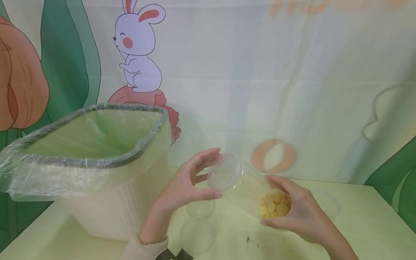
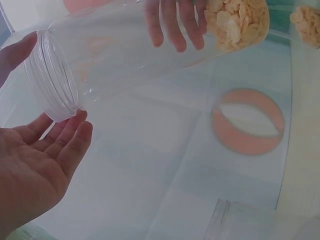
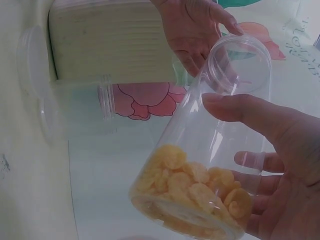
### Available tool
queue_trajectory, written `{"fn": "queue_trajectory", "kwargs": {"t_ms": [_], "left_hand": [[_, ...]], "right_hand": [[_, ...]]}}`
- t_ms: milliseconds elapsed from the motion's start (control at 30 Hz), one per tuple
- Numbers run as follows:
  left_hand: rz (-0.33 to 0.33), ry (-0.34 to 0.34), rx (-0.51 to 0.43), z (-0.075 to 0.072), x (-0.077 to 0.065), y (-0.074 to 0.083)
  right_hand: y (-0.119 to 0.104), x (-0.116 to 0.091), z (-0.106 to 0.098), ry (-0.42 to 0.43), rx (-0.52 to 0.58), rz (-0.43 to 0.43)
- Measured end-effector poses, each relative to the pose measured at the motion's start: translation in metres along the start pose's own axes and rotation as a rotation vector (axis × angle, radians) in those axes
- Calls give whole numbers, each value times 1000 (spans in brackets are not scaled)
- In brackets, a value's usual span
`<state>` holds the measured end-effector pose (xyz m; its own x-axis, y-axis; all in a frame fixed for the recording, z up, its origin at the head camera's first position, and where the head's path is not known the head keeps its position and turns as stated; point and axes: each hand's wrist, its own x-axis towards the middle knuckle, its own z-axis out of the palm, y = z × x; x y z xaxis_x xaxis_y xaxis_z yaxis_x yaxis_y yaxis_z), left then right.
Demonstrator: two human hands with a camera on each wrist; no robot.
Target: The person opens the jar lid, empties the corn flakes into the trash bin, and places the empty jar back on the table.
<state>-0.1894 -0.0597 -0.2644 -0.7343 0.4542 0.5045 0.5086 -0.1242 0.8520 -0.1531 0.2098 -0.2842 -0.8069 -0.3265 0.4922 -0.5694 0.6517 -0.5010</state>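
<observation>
- Right hand (image 1: 302, 207) curled round jar's flake-filled lower end
- Left hand (image 1: 183, 186) half spread, thumb and fingertips gripping jar's neck
- Jar (image 1: 245, 187): clear, smooth, cylindrical, ridged neck; tilted, raised above worktop (image 1: 364, 216)
- Yellow flakes (image 1: 275, 205) heaped at its base
- Lined bin (image 1: 113, 206) left

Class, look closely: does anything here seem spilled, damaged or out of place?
Yes: small dark marks on the table, below the jar in the head view, break up its plain surface; what they are is unclear. The jar is tilted, but its flakes lie at its closed end, none visibly spilled.
</observation>
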Motion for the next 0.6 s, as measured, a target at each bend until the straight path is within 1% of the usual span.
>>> {"fn": "queue_trajectory", "kwargs": {"t_ms": [233,433,600], "left_hand": [[0,16,-3,0,0,-1],[-6,34,8,-1,0,-2],[-3,37,2,-1,0,-2]], "right_hand": [[0,1,0,5,-6,-5],[1,1,-2,-8,-2,10],[2,1,-3,-16,-3,22]]}}
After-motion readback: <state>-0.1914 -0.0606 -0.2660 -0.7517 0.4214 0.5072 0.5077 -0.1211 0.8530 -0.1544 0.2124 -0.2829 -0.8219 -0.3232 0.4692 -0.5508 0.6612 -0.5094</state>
